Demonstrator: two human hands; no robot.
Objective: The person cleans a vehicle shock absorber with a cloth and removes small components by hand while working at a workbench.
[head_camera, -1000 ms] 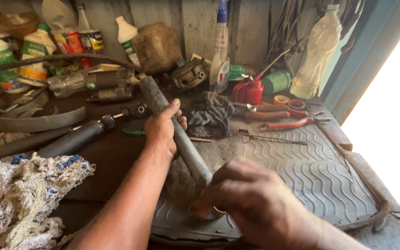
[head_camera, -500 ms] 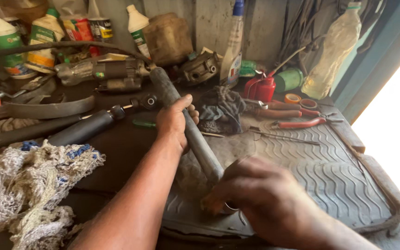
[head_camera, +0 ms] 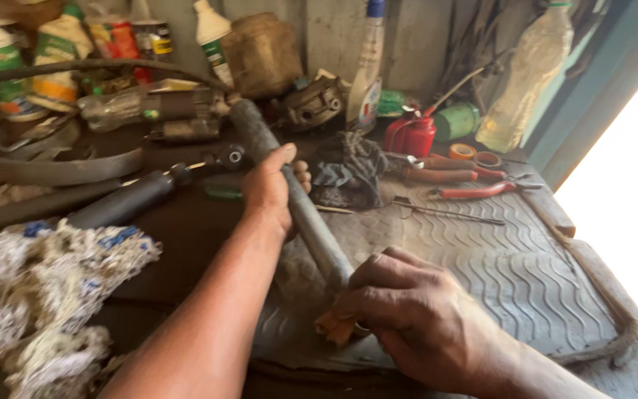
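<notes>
A long grey metal tube [head_camera: 311, 222] lies slanted across the workbench, its far end near the back clutter. My left hand [head_camera: 271, 188] grips the tube around its middle. My right hand [head_camera: 407, 314] is closed around the tube's near end, with a small orange-brown piece [head_camera: 331, 327] pressed under its fingers against the tube. The near tip of the tube is hidden by my right hand. Both hands rest over a grey ribbed rubber mat [head_camera: 496, 258].
A dark shock absorber [head_camera: 123, 203] and a frayed white rag bundle [head_camera: 46, 288] lie at the left. Red-handled pliers [head_camera: 474, 192], a red oil can [head_camera: 411, 137], a dark cloth [head_camera: 348, 170], bottles and metal parts crowd the back. A thin rod [head_camera: 448, 213] lies on the mat.
The view has shifted slightly closer and down. Both hands keep their hold on the tube; the orange-brown piece under my right hand's fingers now shows.
</notes>
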